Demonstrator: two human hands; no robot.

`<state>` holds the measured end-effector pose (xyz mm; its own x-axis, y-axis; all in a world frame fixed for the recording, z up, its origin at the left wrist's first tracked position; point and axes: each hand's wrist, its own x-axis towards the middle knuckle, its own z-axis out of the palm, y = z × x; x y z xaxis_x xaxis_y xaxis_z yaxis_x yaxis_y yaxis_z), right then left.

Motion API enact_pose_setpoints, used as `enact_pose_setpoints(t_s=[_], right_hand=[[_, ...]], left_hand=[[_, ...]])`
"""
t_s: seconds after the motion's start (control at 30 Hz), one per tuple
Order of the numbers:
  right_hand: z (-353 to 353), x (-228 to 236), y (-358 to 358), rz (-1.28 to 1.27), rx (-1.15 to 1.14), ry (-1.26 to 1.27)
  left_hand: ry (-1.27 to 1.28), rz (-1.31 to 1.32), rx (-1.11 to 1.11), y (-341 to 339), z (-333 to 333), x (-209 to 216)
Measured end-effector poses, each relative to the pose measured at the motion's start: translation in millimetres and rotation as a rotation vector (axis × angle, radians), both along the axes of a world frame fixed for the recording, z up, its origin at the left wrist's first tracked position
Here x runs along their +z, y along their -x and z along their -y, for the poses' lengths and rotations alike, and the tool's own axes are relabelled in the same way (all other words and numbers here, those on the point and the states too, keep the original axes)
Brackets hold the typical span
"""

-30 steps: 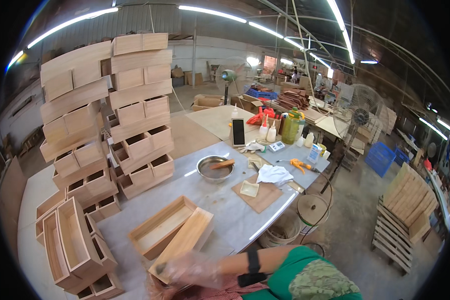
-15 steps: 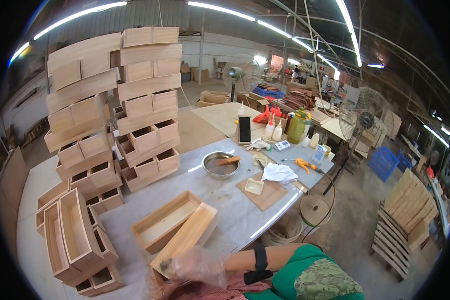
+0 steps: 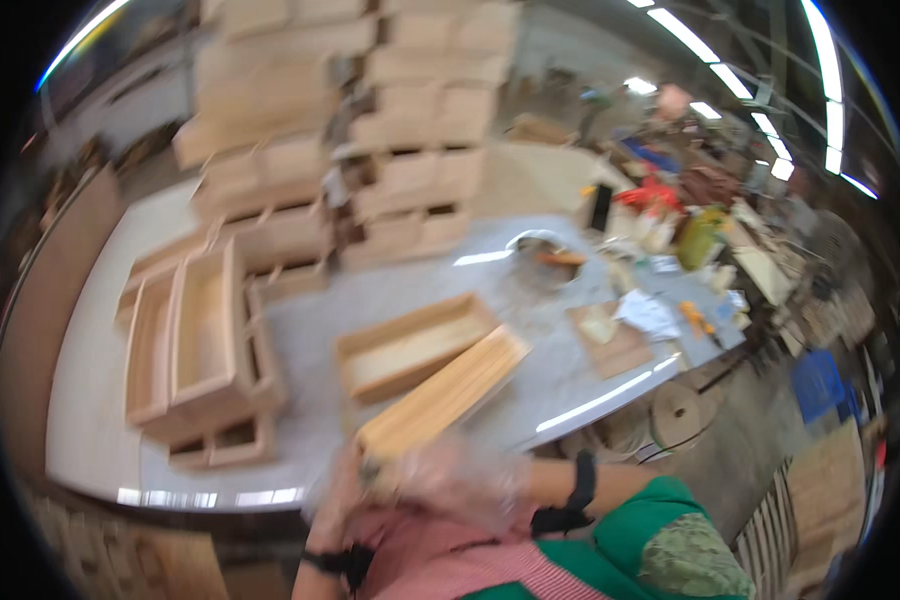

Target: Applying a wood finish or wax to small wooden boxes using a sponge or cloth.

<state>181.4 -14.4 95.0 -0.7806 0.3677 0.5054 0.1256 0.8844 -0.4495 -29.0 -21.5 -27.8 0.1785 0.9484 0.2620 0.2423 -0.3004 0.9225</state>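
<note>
A long wooden drawer leans with its far end on the rim of an open wooden drawer lying on the table. My left hand is closed at the near end of the leaning drawer, close to my body. Over that same end my right hand, in a clear plastic glove, has its fingers bent around something small and dark. Motion blur hides what that is. Both wrists wear black bands.
Drawer units stand at the left of the grey-topped table, with tall stacks behind. A metal bowl, white cloth, orange air gun and bottles sit to the right. A blue crate is on the floor.
The view has swung left and down, so the scene sits further right and the table's front edge shows. My left forearm has come into view. Both hands remain at the drawer's near end.
</note>
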Motion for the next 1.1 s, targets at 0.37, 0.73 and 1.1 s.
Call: enact_pose_setpoints(t_s=[0.37,0.73,1.1], right_hand=[[-14,18,7,0.316,-0.061,-0.096],[-33,4,-23,0.435,-0.308,-0.221],[-45,5,-34,0.234,-0.404,-0.360]], left_hand=[[0.119,-0.108,0.021,-6,3,31],[-0.004,-0.409,0.060,-7,2,28],[0.169,0.111,-0.005,-14,3,36]])
